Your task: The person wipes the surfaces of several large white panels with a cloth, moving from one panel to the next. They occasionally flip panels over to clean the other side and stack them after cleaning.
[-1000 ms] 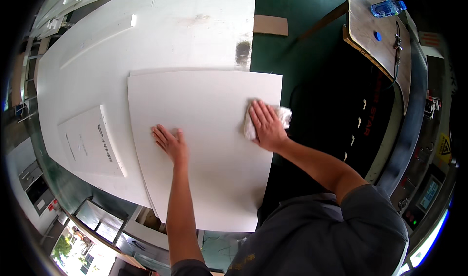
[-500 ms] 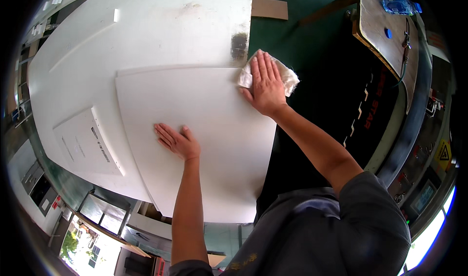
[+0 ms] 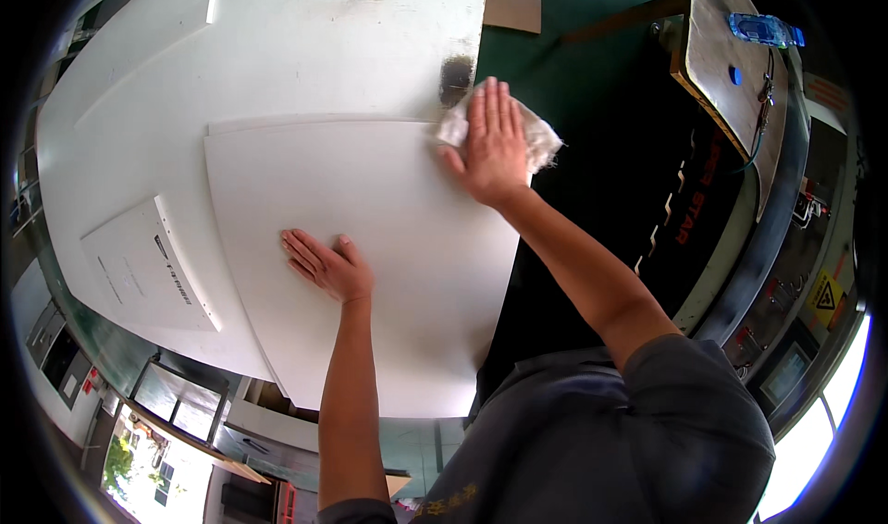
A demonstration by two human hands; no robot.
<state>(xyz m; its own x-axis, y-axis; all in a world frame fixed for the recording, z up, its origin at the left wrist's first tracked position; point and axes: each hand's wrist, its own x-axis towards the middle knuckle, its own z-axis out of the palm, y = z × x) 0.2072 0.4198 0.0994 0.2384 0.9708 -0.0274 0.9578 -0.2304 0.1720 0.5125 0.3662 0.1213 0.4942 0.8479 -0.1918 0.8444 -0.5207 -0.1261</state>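
Note:
My left hand (image 3: 328, 267) lies flat on a large white panel (image 3: 398, 320), its fingers stretched out and nothing in them. Toward the panel's far right corner, my right hand (image 3: 497, 154) presses down with straight fingers on a crumpled white cloth (image 3: 542, 140). The fingers rest on top of the cloth, with the thumb spread to the left. Part of the cloth sticks out past the panel's right edge, its rim frayed. Under the panel, another white sheet shows as a thin strip along the far and left edges.
The panel lies on a broad white surface (image 3: 305, 52) with a dark smudge. A smaller printed white board (image 3: 153, 265) rests at left. A brown piece (image 3: 512, 12) lies beyond. At right stands a worn table (image 3: 717, 61) with a blue bottle (image 3: 766, 30) and blue cap (image 3: 735, 75).
My right hand and the cloth have slid slightly left and away from me along the panel's corner. The whole view has shifted a little; my left hand keeps its place on the panel.

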